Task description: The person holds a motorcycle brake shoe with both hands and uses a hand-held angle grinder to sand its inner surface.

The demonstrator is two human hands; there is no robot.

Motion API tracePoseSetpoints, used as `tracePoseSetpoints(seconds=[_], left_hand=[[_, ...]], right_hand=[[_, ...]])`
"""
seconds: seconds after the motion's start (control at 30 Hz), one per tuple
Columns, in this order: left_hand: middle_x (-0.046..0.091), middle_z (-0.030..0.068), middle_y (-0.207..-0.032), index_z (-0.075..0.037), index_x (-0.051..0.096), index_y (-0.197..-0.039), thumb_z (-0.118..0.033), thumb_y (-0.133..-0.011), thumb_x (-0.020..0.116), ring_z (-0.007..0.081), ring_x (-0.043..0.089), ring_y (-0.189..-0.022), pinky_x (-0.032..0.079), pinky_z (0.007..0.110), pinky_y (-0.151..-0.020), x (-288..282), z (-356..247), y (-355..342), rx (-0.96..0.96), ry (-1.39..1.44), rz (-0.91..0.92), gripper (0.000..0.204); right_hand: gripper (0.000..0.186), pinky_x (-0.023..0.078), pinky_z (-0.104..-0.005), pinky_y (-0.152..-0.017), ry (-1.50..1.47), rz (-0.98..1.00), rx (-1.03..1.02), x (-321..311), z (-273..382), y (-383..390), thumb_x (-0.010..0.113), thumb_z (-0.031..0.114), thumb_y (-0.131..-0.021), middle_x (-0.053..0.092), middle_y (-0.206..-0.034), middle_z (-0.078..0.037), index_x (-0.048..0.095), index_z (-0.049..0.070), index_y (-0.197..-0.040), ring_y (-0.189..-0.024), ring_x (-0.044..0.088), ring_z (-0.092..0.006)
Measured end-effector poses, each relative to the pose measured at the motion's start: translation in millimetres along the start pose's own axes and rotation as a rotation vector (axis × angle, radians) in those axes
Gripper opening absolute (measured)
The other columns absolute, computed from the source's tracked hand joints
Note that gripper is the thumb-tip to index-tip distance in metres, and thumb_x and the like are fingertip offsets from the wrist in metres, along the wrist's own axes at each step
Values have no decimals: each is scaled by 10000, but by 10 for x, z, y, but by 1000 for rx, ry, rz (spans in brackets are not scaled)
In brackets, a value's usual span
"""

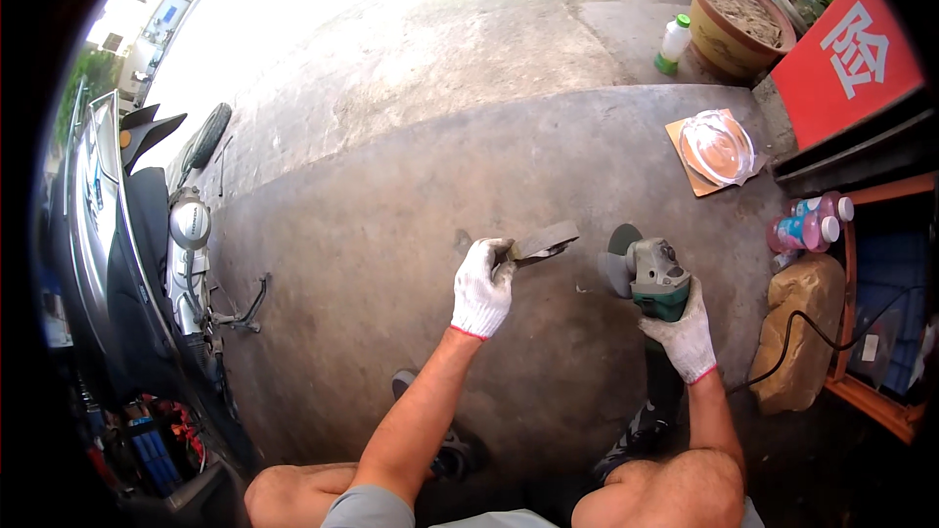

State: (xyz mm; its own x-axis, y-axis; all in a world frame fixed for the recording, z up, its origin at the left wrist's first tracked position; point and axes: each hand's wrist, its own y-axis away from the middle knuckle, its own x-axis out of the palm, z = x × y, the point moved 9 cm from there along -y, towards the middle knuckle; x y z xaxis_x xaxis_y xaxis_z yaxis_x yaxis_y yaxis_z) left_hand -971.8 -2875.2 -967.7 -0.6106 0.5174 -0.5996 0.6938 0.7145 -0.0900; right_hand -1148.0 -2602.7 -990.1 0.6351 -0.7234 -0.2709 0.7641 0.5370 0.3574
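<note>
Knees [657,497], grinder [657,270] between motorbike [122,254] and bottles [800,232]

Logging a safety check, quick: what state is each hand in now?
Left hand: closed on a grey part, perhaps a brake shoe.
Right hand: closed around a green-and-grey angle grinder.

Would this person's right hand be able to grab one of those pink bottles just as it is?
Probably not: the right hand is wrapped around the angle grinder, so it isn't free to grip. Otherwise, nothing seems to stand between it and the pink bottles.
</note>
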Motion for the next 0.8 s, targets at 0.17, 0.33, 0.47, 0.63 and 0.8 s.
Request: tracePoseSetpoints(seconds=[0.17,0.33,0.47,0.63,0.8], left_hand=[[673,141,-972,39,603,-1125,60,-875,617,206,676,-889,547,312,-806,137,335,117,-56,13,-14,252],[645,125,-1102,50,523,-1257,-102,-999,556,238,666,-936,567,370,-812,568,1105,724,-907,672,-255,301],[655,162,-1110,48,523,-1266,-207,-1024,528,237,687,-901,580,393,-729,1075,744,1143,-1087,763,136,352],[702,157,-885,7,654,-1086,-202,-972,585,274,690,-830,535,381,-746,951,419,608,-485,105,301,247],[566,181,-1203,-67,566,-1272,-219,-785,771,376,518,-1152,446,471,-961,769,233,-121,-52,-486,113,550]], right_hand=[[800,506,-329,-925,-147,-56,107,-44,-231,90,826,-9,-644,593,-1186,-120,416,-18,-1330,-1062,578,-184],[806,527,-314,-876,-265,-114,73,-97,-373,79,796,-47,-660,597,-1177,-91,424,5,-1373,-1018,602,-170],[792,502,-322,-918,-259,-96,104,-118,-323,45,815,-27,-658,582,-1198,-114,425,-19,-1348,-1065,572,-188],[770,499,-324,-922,-242,-112,88,-206,-320,24,819,-14,-660,584,-1190,-114,432,-15,-1326,-1056,574,-189],[804,501,-324,-923,-273,-117,124,-279,-225,89,838,2,-650,581,-1177,-112,415,-10,-1334,-1052,575,-188]])
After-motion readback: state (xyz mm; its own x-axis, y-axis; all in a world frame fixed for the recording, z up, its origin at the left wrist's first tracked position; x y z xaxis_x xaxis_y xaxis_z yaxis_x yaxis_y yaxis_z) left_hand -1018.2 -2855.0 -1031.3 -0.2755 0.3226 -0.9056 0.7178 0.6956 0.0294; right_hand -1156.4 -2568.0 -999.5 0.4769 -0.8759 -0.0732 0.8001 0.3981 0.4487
